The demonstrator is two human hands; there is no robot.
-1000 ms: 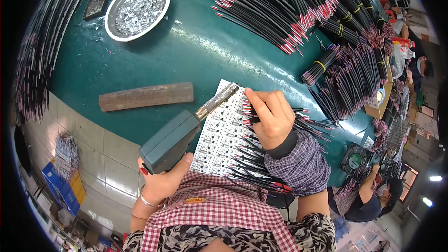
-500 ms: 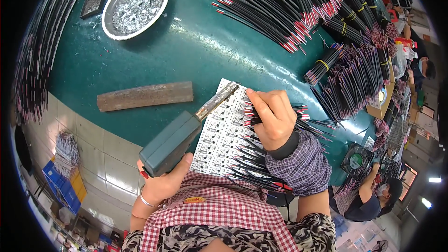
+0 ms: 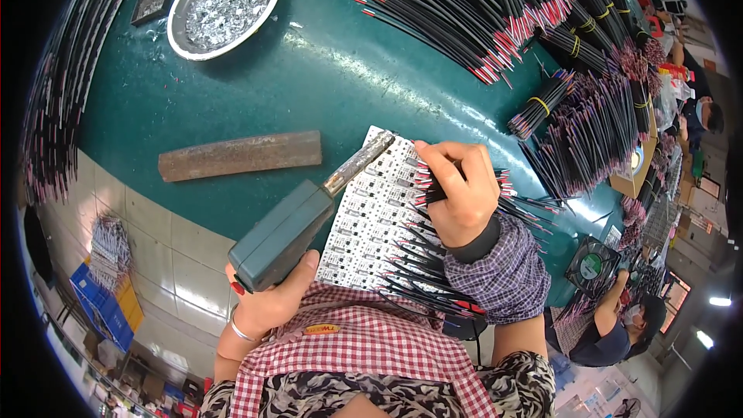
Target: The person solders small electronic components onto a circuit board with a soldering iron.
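Observation:
My left hand (image 3: 271, 298) is closed round the handle of a dark green soldering gun (image 3: 286, 228). Its metal barrel slants up and right, and the tip lies over the far edge of a white circuit board panel (image 3: 360, 224). Rows of small dark parts cover the panel. Black wires (image 3: 422, 263) with red and white ends lie along its right side. My right hand (image 3: 464, 193) pinches at the far right corner of the panel, close to the iron's tip, with several black wires under the palm. The wire end at the fingertips is too small to make out.
A brown metal bar (image 3: 240, 156) lies left of the panel. Beyond it stands a round metal bowl (image 3: 267, 19) of silvery scraps. Heaps of black wires (image 3: 480, 8) and tied bundles (image 3: 542, 104) fill the far right. A small fan (image 3: 590, 265) and a co-worker (image 3: 619, 325) are at the right.
My right hand has shifted slightly to the right and its fingers have bent a little differently. The panel and the soldering gun's tip have moved slightly away from me. My left hand keeps its hold.

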